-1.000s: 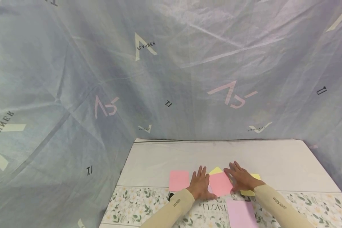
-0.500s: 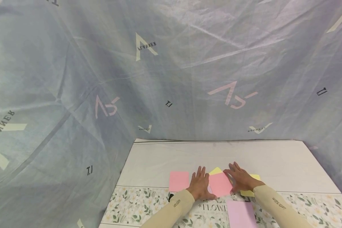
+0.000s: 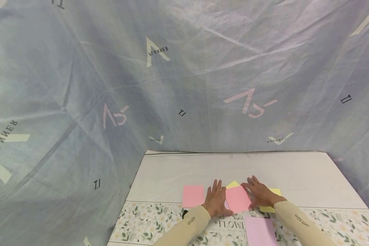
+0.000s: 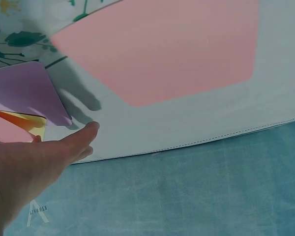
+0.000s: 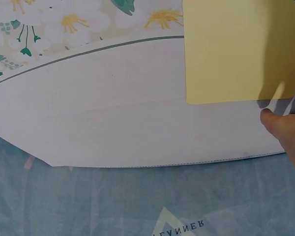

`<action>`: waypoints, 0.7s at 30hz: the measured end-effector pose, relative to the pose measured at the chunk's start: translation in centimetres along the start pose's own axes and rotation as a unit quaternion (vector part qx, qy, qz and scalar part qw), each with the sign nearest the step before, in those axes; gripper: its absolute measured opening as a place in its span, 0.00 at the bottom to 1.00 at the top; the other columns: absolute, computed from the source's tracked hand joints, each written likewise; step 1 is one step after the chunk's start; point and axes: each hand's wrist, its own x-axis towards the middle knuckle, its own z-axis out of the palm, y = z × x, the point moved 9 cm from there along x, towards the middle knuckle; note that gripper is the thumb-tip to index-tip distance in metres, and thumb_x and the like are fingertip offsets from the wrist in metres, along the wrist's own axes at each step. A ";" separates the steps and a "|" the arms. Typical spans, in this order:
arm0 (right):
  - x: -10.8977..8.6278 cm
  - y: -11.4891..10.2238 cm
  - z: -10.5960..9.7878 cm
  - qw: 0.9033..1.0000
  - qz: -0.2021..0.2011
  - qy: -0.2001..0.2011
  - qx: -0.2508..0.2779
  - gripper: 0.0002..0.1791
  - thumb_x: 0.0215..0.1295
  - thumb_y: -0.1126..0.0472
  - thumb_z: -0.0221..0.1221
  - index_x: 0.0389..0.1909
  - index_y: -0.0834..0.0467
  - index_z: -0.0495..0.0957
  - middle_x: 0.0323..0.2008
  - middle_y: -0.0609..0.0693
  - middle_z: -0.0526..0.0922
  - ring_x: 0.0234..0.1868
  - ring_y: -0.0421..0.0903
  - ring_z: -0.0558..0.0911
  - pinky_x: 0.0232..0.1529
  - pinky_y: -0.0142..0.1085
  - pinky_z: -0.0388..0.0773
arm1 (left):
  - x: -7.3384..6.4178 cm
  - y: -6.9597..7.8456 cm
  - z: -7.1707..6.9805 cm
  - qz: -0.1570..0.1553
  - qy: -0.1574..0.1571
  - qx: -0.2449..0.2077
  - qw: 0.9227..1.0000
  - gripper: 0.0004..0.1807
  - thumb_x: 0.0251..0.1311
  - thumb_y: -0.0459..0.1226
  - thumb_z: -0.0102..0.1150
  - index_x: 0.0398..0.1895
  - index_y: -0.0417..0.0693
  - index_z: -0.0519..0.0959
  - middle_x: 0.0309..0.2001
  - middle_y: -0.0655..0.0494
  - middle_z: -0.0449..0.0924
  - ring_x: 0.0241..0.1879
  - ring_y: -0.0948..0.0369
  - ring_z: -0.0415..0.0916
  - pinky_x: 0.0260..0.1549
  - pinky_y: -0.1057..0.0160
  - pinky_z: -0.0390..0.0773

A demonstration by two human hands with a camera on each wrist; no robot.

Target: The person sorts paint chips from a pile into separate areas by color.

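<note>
A square pink card (image 3: 238, 199) lies tilted between my two hands, over a yellow card (image 3: 232, 184) and a purple card (image 4: 24, 91), which peek out from beneath it. At its left edge my left hand (image 3: 216, 201) rests with fingers stretched forward and the thumb near the card's lower edge. My right hand (image 3: 259, 194) touches the card's right side, index finger at the upper corner and thumb by the lower one. In the left wrist view the pink card stands slightly apart from the yellow one. Hidden partly under the right wrist is another yellow card (image 3: 275, 191).
Left of my left hand lies a second pink card (image 3: 193, 195), with a small dark object (image 3: 185, 213) beside the sleeve. A lilac card (image 3: 261, 230) lies nearer to me on the floral table covering (image 3: 153, 218). Grey-blue sheeting (image 3: 184, 85) hangs behind and on both sides.
</note>
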 end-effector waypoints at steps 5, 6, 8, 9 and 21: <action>-0.2 -0.4 -0.3 0.999 -0.029 0.016 -0.006 0.54 0.31 0.50 0.83 0.64 0.62 0.70 0.67 0.77 0.62 0.70 0.80 0.53 0.58 0.74 0.62 | 0.0 0.0 0.0 -0.008 -0.010 0.007 1.000 0.61 0.39 0.74 0.66 0.74 0.49 0.63 0.79 0.48 0.49 0.79 0.51 0.42 0.73 0.51 0.59; -0.2 -0.5 -0.4 0.999 -0.034 0.017 -0.006 0.55 0.31 0.50 0.83 0.64 0.62 0.69 0.67 0.77 0.62 0.70 0.80 0.53 0.58 0.74 0.62 | -0.1 0.0 0.0 -0.008 -0.013 0.010 1.000 0.61 0.39 0.74 0.65 0.74 0.49 0.63 0.79 0.48 0.49 0.79 0.51 0.42 0.73 0.51 0.59; -0.3 -0.7 -0.4 0.999 -0.039 0.016 -0.006 0.56 0.30 0.49 0.83 0.64 0.63 0.69 0.67 0.77 0.62 0.70 0.80 0.53 0.59 0.73 0.62 | -0.1 0.1 -0.1 -0.008 -0.017 0.015 1.000 0.61 0.40 0.74 0.65 0.74 0.49 0.63 0.79 0.47 0.49 0.79 0.50 0.42 0.73 0.51 0.59; -0.4 -0.8 -0.5 0.999 -0.042 0.014 -0.005 0.57 0.30 0.49 0.83 0.65 0.64 0.68 0.68 0.77 0.62 0.70 0.80 0.53 0.59 0.73 0.62 | -0.2 0.1 -0.1 -0.007 -0.018 0.017 1.000 0.61 0.40 0.74 0.65 0.74 0.48 0.63 0.79 0.47 0.49 0.79 0.50 0.42 0.73 0.51 0.59; -0.6 -1.0 -0.5 0.999 -0.039 -0.024 -0.018 0.63 0.29 0.50 0.83 0.69 0.65 0.63 0.71 0.75 0.57 0.72 0.77 0.50 0.63 0.73 0.56 | -0.4 0.2 -0.2 -0.004 -0.019 0.023 1.000 0.59 0.41 0.74 0.65 0.73 0.49 0.65 0.79 0.47 0.50 0.79 0.50 0.43 0.72 0.51 0.60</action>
